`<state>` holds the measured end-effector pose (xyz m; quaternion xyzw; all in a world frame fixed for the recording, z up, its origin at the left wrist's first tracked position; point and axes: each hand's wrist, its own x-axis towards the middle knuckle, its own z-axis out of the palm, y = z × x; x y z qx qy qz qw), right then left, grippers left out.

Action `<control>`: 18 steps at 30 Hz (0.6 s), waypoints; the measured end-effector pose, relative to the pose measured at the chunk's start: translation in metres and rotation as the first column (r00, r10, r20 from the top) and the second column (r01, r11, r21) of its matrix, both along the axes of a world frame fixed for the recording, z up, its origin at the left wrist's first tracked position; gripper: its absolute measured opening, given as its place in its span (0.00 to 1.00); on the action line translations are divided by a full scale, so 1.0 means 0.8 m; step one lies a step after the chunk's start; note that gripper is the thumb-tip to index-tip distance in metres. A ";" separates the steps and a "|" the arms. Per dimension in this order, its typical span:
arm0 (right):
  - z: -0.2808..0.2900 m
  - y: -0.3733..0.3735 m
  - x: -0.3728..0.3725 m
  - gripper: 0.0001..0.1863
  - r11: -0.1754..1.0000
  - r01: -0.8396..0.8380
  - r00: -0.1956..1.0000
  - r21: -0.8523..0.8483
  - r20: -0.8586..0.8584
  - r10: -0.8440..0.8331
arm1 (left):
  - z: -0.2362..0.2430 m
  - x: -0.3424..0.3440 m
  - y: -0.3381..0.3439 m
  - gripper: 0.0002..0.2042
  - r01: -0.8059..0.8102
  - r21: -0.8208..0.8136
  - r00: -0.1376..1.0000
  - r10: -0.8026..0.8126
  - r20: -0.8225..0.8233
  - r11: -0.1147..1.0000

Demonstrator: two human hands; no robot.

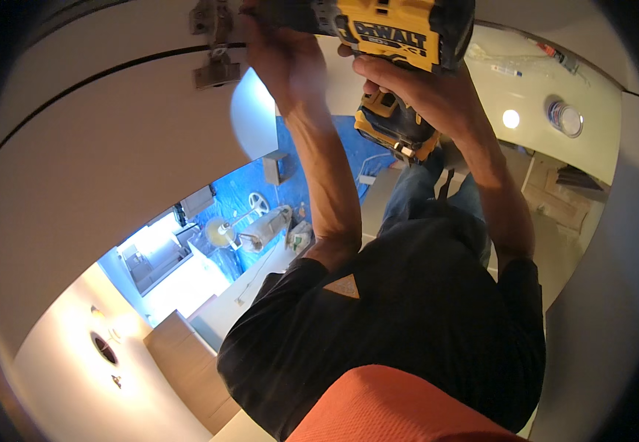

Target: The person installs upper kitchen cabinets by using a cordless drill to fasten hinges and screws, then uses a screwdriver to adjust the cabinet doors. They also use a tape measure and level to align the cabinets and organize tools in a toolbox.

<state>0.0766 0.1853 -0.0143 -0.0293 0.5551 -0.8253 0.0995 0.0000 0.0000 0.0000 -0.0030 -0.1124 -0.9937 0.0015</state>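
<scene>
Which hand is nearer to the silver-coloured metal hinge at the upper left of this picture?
Left. The left hand, blurred, is just to the right of the hinge; the right hand is farther right, gripping the yellow-and-black cordless drill.

The drill (397, 33) looks plastic, the hinge (217, 74) like smooth metal.

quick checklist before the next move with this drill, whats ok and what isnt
1. Right hand firm on the drill: ok, wrapped around its handle.
2. Battery in place: looks ok, at the foot of the handle.
3. Left hand clear of the drill's front end: not ok, it is right beside it.
4. Tip of the drill lined up: cannot tell, out of sight.
5. Hinge firmly fixed to the pale panel: cannot tell, fastenings unclear.
6. Round tub out of the way: ok, off to the right.
</scene>
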 end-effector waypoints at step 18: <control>0.029 0.027 -0.049 0.16 0.955 -0.277 0.959 -0.109 0.031 0.281 | 0.009 -0.024 -0.082 0.15 0.310 -0.213 0.950 -0.291 0.115 0.927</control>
